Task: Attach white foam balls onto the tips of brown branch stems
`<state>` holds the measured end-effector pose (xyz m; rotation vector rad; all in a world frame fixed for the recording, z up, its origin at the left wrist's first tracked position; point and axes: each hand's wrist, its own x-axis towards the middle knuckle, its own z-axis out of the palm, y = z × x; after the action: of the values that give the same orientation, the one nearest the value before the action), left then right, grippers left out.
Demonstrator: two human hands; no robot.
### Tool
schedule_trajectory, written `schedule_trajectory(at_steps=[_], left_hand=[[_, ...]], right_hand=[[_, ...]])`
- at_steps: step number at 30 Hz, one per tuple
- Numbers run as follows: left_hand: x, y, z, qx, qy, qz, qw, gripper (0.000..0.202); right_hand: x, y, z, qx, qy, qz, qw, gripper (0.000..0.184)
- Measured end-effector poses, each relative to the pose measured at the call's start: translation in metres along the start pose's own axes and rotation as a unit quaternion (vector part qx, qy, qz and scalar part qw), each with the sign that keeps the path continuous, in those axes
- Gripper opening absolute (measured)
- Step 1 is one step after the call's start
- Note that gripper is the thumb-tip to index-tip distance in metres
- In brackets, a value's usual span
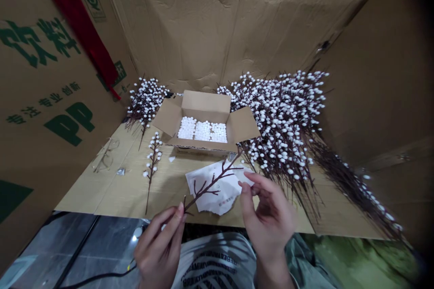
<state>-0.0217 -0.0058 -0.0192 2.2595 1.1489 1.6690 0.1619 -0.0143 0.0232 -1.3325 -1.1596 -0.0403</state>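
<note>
My left hand (162,241) pinches the lower end of a bare brown artificial twig (214,181) with short side branches and no white berries on it. The twig slants up to the right, in front of a torn white paper (222,198). Close to its upper right part is my right hand (267,210), thumb and forefinger a little apart, with nothing visible between them. Beyond the twig, an open cardboard box (206,146) holds many white foam-like balls (202,130) in three groups. A finished-looking stem with white berries (153,162) lies to the left.
A large heap of white-berried stems (281,117) lies right of the box, a smaller bunch (145,99) at back left. Thin dark stems (349,180) lie along the right side. Tall cardboard walls (224,27) surround the work surface; a red ribbon (84,31) hangs left.
</note>
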Motion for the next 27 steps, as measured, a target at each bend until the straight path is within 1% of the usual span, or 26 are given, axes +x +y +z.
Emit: schedule_trajectory(at_steps=[7, 11, 15, 21, 24, 27], left_hand=[[-0.0012, -0.0004, 0.0007, -0.003, -0.009, -0.002, 1.000, 0.045], [-0.0008, -0.0006, 0.0011, 0.002, -0.002, 0.000, 1.000, 0.039], [-0.0024, -0.0016, 0.0001, -0.003, 0.000, -0.012, 1.000, 0.036], [-0.0052, -0.0049, -0.0012, -0.002, -0.003, -0.020, 1.000, 0.034], [-0.0059, -0.0064, -0.0007, -0.004, -0.006, -0.014, 1.000, 0.032], [-0.0060, -0.0072, -0.0004, -0.007, -0.010, -0.009, 1.000, 0.034]], right_hand=[[-0.0003, -0.0025, 0.0006, 0.011, -0.003, -0.005, 1.000, 0.028], [-0.0015, -0.0037, 0.0000, 0.017, 0.004, -0.003, 1.000, 0.026], [-0.0034, -0.0021, -0.0017, 0.026, -0.001, 0.009, 1.000, 0.026], [-0.0011, 0.0034, -0.0036, 0.030, 0.030, 0.019, 0.999, 0.026], [0.0023, 0.0016, -0.0032, 0.028, 0.045, 0.037, 0.998, 0.025], [0.0035, -0.0007, -0.0026, 0.023, 0.045, 0.033, 0.998, 0.026]])
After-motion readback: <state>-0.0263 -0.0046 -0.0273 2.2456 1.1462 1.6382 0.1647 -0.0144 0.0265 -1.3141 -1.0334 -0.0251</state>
